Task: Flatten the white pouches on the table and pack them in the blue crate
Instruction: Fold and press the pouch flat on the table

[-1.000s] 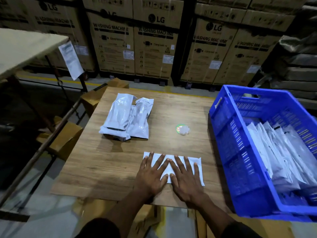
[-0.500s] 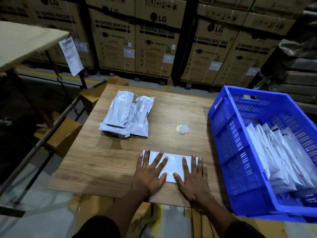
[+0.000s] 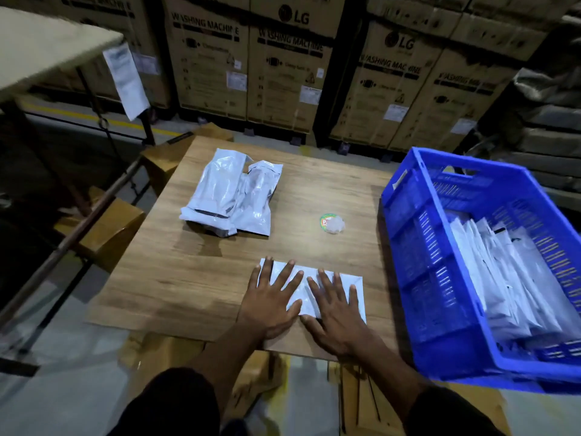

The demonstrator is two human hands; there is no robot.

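Note:
A flat white pouch (image 3: 306, 291) lies near the front edge of the wooden table (image 3: 188, 278). My left hand (image 3: 272, 302) presses palm-down on its left part with fingers spread. Palm-down on the pouch's right part rests my right hand (image 3: 338, 313), its fingers also apart. The two hands lie side by side, thumbs nearly touching. Two puffy white pouches (image 3: 232, 193) lie together at the table's far left. The blue crate (image 3: 418, 247) stands at the right of the table, with several flat white pouches (image 3: 503, 278) stacked on edge inside it.
A small round sticker with a crumpled bit of plastic (image 3: 331, 222) lies mid-table. Stacked cardboard washing-machine boxes (image 3: 283, 67) form a wall behind. Another table (image 3: 41, 48) with a hanging paper sheet (image 3: 125, 80) stands at the left, brown boxes (image 3: 110, 228) below it.
Half a second ago my hands were spread apart toward the pouch's ends; now they have slid back together over its middle. The view has shifted slightly.

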